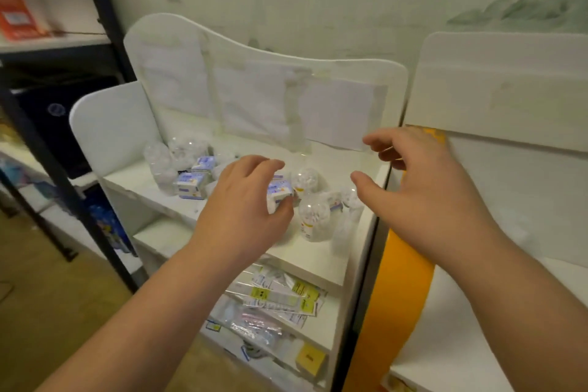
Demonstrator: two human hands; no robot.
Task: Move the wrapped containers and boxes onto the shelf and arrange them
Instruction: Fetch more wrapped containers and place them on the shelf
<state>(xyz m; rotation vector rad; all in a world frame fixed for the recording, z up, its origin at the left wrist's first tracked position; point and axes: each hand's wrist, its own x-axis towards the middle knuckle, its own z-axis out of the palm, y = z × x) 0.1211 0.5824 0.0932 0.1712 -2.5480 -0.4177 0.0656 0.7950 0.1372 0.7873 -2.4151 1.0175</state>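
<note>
On the white shelf (318,258), several clear wrapped containers (313,219) stand and lie among small blue-and-white boxes (191,184). My left hand (245,204) reaches over the middle of the shelf, and its fingers and thumb curl round one small blue-and-white box (280,191). My right hand (423,175) hovers above the shelf's right end with fingers loosely spread and holds nothing. More clear containers (165,159) sit at the back left, near the curved white backboard (270,89).
A lower shelf holds flat plastic packets with yellow labels (280,296). An orange panel (397,289) runs down between this unit and a second white unit (509,200) on the right. A dark metal rack (63,169) stands at the left.
</note>
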